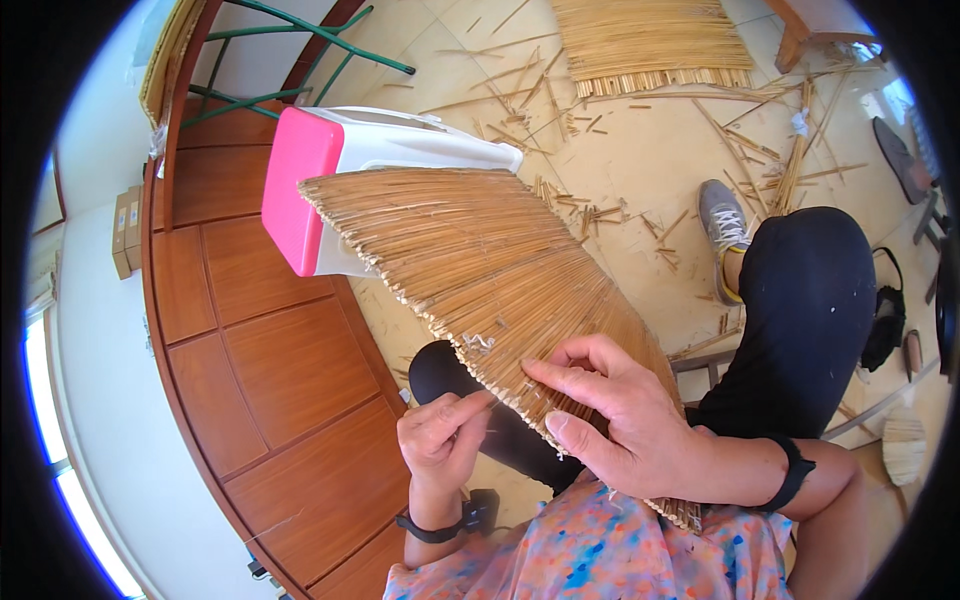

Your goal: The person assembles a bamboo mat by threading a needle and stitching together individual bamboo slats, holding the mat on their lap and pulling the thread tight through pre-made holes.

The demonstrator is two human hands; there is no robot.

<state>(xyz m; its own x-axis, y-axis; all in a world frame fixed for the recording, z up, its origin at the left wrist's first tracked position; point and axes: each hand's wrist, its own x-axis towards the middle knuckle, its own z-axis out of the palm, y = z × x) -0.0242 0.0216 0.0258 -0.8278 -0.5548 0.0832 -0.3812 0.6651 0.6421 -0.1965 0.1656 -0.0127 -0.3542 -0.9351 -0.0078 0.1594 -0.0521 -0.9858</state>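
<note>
A mat of thin brown stalks slants across my lap, its far end reaching over a white stool-like box with a pink end. Pale cut stalk ends and bits of white thread run along its left edge. My left hand is closed just beside that edge, forefinger and thumb together at the stalk ends; whatever they pinch is too fine to make out. Over the mat's near part lies my right hand, thumb and forefinger apart, their tips touching the stalks near the edge. Its other fingers are mostly hidden.
The white box with a pink end lies ahead on the left. Wooden panelled furniture lines the left side. Another stalk mat lies on the tiled floor at the back, with loose stalks scattered around. A green metal frame stands far left.
</note>
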